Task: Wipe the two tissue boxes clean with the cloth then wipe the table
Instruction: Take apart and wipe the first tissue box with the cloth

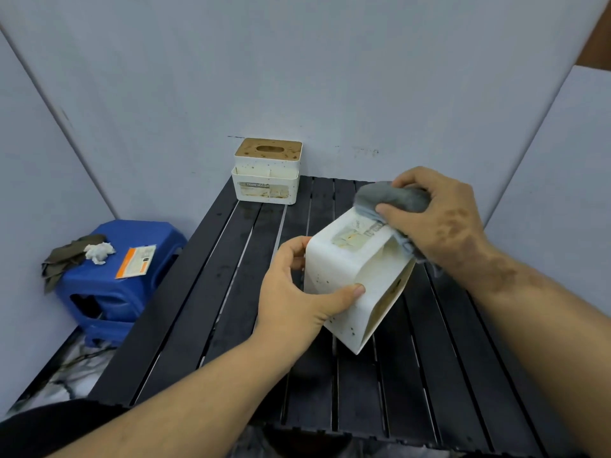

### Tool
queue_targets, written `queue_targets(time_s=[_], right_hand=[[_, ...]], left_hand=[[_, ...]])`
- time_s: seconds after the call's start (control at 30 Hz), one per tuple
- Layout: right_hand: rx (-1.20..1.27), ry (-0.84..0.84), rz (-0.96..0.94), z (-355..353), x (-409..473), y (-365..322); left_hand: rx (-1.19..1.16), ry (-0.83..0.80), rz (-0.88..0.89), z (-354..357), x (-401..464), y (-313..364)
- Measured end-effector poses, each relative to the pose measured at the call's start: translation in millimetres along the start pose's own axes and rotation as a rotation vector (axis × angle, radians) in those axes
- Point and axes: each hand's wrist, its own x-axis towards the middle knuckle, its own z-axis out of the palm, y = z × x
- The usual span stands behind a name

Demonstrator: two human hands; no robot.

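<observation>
The right hand (439, 223) has its fingers curled around a bunched grey cloth (393, 198), thumb underneath, pressing it against the far upper end of a white tissue box (350, 276). The left hand (297, 289) grips the same box from the left, thumb clamped across its near face and the other fingers wrapped behind it. The box is tipped over and held above the middle of the black slatted table (231, 292); whether its low corner touches the slats cannot be told. Small dark specks still show on the face near the thumb.

The second tissue box (266, 175), with a brown stained lid, stands upright at the far edge of the table, well apart from both hands and untouched. To the left of the table a blue stool (125, 289) carries a dark rag, a crumpled white tissue and an orange-and-white packet.

The step in hand looks like wiping the first box. The next move probably calls for turning the box so the speckled face meets the cloth, with the left grip firm enough to resist the rubbing.
</observation>
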Motion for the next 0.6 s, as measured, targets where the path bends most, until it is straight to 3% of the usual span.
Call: queue_targets(time_s=[0.07,0.2,0.27,0.4,0.47,0.6], right_hand=[[-0.039,0.032,-0.039,4.7,-4.4,-1.2],[-0.112,-0.215,-0.312,22.4,-31.1,-20.6],[0.027,-0.282,-0.225,17.4,-20.4,-16.3],[0.094,-0.031,0.061,-6.0,14.4,10.1],[0.065,0.018,0.065,-2.8,15.1,13.5],[-0.183,-0.111,-0.29,18.1,-11.6,-6.9]], left_hand=[[0.001,-0.002,-0.001,0.1,0.2,-0.6],[0.007,-0.003,0.009,0.7,1.0,-3.1],[0.02,-0.002,0.017,0.9,0.9,-2.0],[0.027,-0.012,0.01,1.0,-0.2,1.6],[0.032,-0.017,0.005,0.9,0.4,1.2],[0.044,-0.013,0.009,0.1,1.8,-0.7]])
